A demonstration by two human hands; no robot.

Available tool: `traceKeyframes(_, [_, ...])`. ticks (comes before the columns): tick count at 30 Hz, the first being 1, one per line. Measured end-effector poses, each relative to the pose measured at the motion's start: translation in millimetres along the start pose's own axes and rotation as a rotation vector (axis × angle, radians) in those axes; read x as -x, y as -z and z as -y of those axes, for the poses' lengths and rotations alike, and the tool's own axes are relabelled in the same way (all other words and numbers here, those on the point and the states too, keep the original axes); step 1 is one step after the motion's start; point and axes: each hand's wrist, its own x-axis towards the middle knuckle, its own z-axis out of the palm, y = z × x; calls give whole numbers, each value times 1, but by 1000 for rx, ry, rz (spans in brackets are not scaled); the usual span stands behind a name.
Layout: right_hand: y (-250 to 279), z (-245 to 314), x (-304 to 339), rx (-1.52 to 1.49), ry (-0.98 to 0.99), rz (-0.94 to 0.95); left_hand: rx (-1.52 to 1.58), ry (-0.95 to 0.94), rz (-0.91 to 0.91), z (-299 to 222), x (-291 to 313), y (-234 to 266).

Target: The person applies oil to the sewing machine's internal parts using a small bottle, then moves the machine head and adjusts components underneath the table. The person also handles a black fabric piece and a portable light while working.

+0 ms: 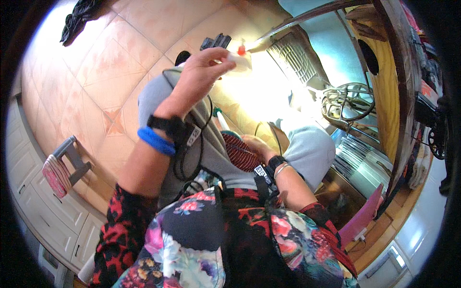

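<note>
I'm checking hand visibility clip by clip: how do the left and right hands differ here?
The left hand is held out high in the picture; the right hand is lower, between the thighs, at a striped cloth.
The left hand's fingers show clearly; the right hand's are hard to make out.
The left wrist wears a blue band, the right a thin bangle.
Both wear a black strap.

The camera is the left one of two worn on the head, and it looks down. Its very wide eye makes a round picture with bendy edges. The flowery top [187, 259] is very close, at 6 o'clock. Farther away are the tiled floor [91, 67] at 10 o'clock, white cabinets [50, 206] at 8 o'clock, and a wooden frame [406, 91] between 2 and 3 o'clock.
</note>
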Motion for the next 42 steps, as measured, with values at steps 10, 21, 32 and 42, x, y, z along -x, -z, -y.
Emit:
traceKeyframes(10, [-7,-55,-12,-22,-232,98,242,-163,-503,-13,-86,-28])
traceKeyframes(21, [-24,76,15,-20,-376,86,-60,-176,-539,43,-192,-19])
traceKeyframes(32, [-20,174,53,763,280,-630,-207,-321,-619,30,-138,19])
traceKeyframes(42, [-103,202,314,475,1276,-652,24,-424,-423,-87,-35,64])
